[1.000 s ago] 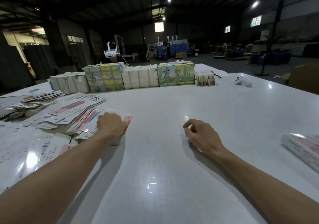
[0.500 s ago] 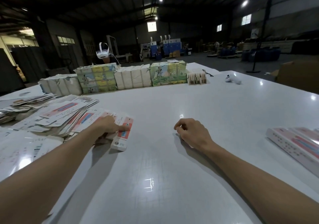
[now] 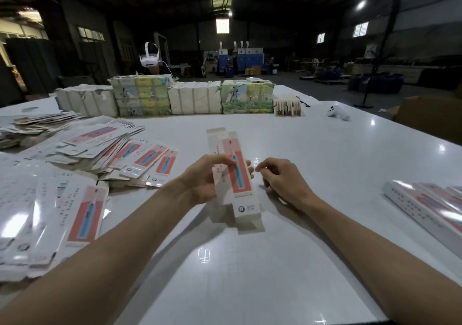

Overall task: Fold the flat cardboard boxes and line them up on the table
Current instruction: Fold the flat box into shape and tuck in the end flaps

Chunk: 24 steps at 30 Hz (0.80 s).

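Observation:
My left hand grips a flat white-and-red cardboard box around its middle, lifted above the white table, long axis pointing away from me. My right hand hovers just right of the box with loosely curled fingers, holding nothing and apart from the card. A sprawling pile of flat boxes covers the table's left side. Folded boxes lie side by side at the right edge.
Wrapped bundles of stock form a row across the far side of the table. A white controller lies at the far right. A headset stands behind the bundles. A brown carton sits beyond the right edge.
My left hand pulled one flat box off the pile and lifted it to the centre. My right hand rose from the table towards the box.

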Each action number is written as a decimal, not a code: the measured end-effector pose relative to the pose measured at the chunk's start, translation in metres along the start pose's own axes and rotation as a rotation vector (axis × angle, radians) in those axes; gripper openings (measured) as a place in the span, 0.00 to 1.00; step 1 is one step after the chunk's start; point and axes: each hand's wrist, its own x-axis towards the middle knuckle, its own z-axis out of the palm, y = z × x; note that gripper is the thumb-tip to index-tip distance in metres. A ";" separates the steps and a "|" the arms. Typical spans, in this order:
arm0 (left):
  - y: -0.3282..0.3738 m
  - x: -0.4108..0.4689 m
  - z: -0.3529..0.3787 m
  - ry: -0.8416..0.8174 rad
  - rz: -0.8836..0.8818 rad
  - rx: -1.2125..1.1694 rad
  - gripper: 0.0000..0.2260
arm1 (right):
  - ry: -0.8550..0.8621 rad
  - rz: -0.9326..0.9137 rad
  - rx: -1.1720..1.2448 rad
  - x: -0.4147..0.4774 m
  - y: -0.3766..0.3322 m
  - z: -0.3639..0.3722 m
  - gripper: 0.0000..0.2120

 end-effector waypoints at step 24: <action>-0.037 -0.005 0.012 0.077 0.235 0.136 0.23 | 0.128 -0.268 0.009 0.014 -0.029 0.024 0.10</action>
